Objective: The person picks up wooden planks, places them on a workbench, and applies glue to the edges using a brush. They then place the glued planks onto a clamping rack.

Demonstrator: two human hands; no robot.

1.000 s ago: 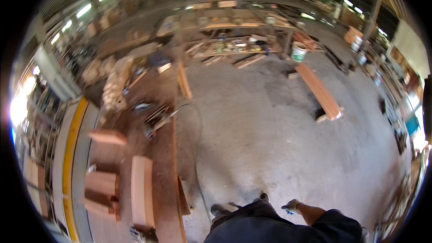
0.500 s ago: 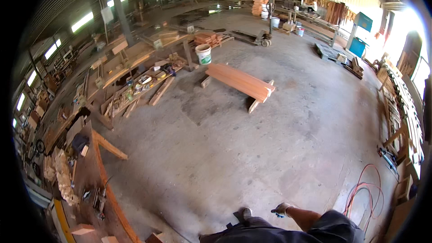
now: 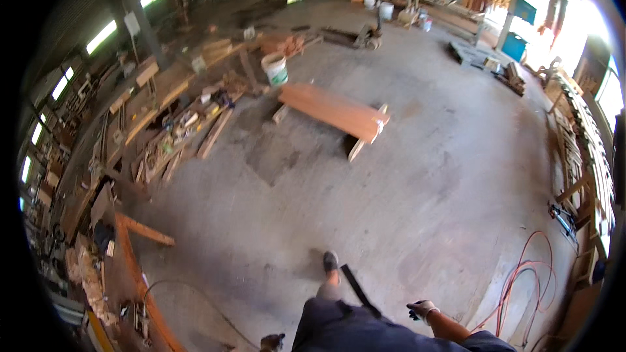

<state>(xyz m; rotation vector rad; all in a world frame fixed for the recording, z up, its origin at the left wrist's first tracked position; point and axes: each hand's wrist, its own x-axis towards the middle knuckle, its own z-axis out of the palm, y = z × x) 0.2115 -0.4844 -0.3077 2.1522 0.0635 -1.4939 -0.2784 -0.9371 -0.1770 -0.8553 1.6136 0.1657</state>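
My right hand [image 3: 424,311], in a white glove with dark fingers, hangs beside my right thigh. Its fingers are loosely bent but apart, and nothing shows in them. At the lower edge, my left hand [image 3: 273,341] is partly in view in a dark glove; blur hides how its fingers lie. Neither hand touches anything that I can see. A dark strap [image 3: 360,290] sticks out in front of my waist. Ahead on the floor, reddish-brown boards [image 3: 332,111] lie side by side across low wooden supports [image 3: 357,148].
On the left stand an orange-edged table [image 3: 134,257] and a long workbench [image 3: 156,107] with tools and offcuts. A white bucket [image 3: 274,69] is behind the boards. To the right lie a red hose [image 3: 505,293] and stacked lumber [image 3: 590,150]; a pallet [image 3: 466,55] is farther off.
I have stepped forward; one foot now shows well ahead. My left hand has come into view at the lower edge. The right hand has swung slightly, and the boards appear farther left.
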